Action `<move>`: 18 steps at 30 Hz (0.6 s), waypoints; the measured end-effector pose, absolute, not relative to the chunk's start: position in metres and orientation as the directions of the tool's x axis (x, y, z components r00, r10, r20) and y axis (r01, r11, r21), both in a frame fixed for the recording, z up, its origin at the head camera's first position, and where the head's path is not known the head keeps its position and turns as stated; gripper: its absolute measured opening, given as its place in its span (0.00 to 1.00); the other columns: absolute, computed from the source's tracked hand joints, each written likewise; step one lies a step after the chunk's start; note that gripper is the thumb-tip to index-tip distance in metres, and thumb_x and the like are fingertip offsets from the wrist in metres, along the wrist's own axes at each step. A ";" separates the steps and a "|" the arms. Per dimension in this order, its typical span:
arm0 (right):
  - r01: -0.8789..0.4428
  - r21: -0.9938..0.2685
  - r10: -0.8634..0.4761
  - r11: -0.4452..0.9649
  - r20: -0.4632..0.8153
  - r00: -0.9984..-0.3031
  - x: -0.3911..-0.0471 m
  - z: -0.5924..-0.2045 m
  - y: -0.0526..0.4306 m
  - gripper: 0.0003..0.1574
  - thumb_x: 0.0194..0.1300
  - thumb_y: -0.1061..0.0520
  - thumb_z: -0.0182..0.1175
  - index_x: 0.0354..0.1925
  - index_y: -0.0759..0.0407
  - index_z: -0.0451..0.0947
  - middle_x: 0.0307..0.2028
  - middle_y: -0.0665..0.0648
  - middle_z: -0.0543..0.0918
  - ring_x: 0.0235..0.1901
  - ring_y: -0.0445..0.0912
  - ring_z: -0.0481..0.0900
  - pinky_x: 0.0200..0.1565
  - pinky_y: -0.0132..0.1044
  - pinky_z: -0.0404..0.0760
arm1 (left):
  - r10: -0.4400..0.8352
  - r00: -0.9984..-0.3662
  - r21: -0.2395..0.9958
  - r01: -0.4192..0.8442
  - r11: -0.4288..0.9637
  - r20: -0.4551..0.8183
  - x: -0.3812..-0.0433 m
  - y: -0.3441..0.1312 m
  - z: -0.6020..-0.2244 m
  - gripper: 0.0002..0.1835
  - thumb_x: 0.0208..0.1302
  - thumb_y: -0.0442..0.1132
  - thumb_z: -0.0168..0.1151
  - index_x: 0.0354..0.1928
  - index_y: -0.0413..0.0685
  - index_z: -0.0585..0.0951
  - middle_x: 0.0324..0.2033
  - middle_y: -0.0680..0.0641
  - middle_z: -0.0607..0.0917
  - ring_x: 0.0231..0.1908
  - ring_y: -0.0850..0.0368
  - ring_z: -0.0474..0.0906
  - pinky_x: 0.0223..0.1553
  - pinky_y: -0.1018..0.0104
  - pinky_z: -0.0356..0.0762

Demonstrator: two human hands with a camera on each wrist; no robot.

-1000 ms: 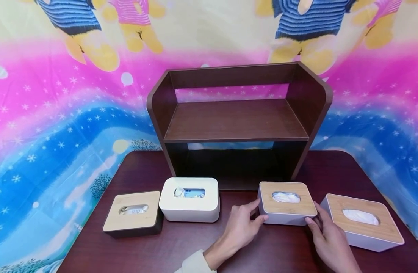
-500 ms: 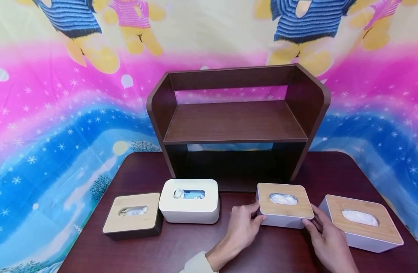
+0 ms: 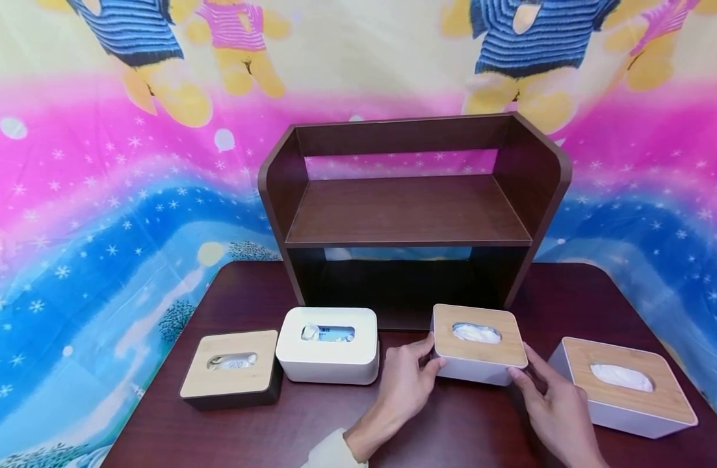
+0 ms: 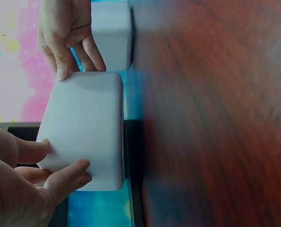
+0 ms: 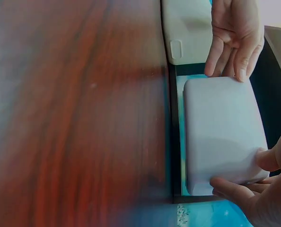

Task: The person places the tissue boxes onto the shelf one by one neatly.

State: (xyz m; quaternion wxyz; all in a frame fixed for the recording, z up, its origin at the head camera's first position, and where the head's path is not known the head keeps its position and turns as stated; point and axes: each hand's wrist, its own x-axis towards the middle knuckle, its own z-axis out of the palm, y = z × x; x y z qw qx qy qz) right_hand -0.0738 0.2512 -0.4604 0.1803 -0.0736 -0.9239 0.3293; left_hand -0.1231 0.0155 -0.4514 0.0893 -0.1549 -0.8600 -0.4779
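Both hands hold a tissue box [image 3: 481,354] with a pale wooden lid and light grey sides, an oval slot on top showing white tissue. At its left end, the left hand [image 3: 404,382] grips the corner between thumb and fingers. The right hand [image 3: 558,408] grips the opposite end the same way. The box stays level, close over the table in front of the shelf. In the left wrist view its plain grey face [image 4: 83,120] spans the gap between the hands, and the right wrist view shows that face [image 5: 223,127] too.
A dark brown two-tier shelf [image 3: 407,211] stands behind. To the left sit a white tissue box [image 3: 327,370] and a dark-sided, wood-topped one [image 3: 232,383]. A larger wood-topped tissue box [image 3: 627,364] is at the right, on the dark red table [image 3: 469,435].
Both hands have moved the held tissue box left, away from the larger box at the right, and slightly up in the head view. The other boxes stay in place.
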 end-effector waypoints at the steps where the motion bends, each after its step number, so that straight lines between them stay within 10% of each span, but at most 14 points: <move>1: 0.003 -0.636 0.253 0.772 0.303 -0.919 -0.076 -0.460 0.249 0.36 0.76 0.49 0.69 0.75 0.59 0.75 0.36 0.71 0.91 0.33 0.50 0.86 0.38 0.40 0.82 | 0.172 -0.935 0.788 0.353 0.504 0.309 -0.124 0.014 -0.450 0.24 0.69 0.39 0.74 0.65 0.42 0.85 0.59 0.43 0.89 0.31 0.75 0.84 0.45 0.72 0.87; 6: -0.051 -0.642 0.246 0.765 0.365 -0.898 -0.085 -0.459 0.241 0.35 0.72 0.52 0.72 0.73 0.57 0.78 0.10 0.48 0.67 0.14 0.36 0.54 0.21 0.36 0.59 | 0.139 -0.936 0.787 0.348 0.509 0.324 -0.130 0.009 -0.449 0.24 0.70 0.38 0.74 0.66 0.41 0.84 0.59 0.44 0.89 0.52 0.68 0.85 0.52 0.68 0.87; 12: -0.057 -0.649 0.237 0.758 0.356 -0.904 -0.099 -0.454 0.235 0.34 0.74 0.51 0.70 0.74 0.56 0.77 0.18 0.60 0.82 0.16 0.43 0.65 0.22 0.36 0.64 | 0.104 -0.938 0.805 0.339 0.486 0.332 -0.137 0.006 -0.447 0.24 0.70 0.36 0.73 0.66 0.39 0.83 0.60 0.43 0.88 0.57 0.63 0.85 0.56 0.65 0.88; 18: -0.058 -0.665 0.243 0.744 0.351 -0.904 -0.115 -0.450 0.232 0.33 0.74 0.51 0.71 0.73 0.54 0.78 0.08 0.48 0.70 0.14 0.38 0.54 0.18 0.37 0.61 | 0.056 -0.942 0.824 0.316 0.471 0.330 -0.144 0.007 -0.444 0.25 0.71 0.35 0.72 0.67 0.39 0.82 0.62 0.43 0.87 0.62 0.57 0.84 0.60 0.58 0.87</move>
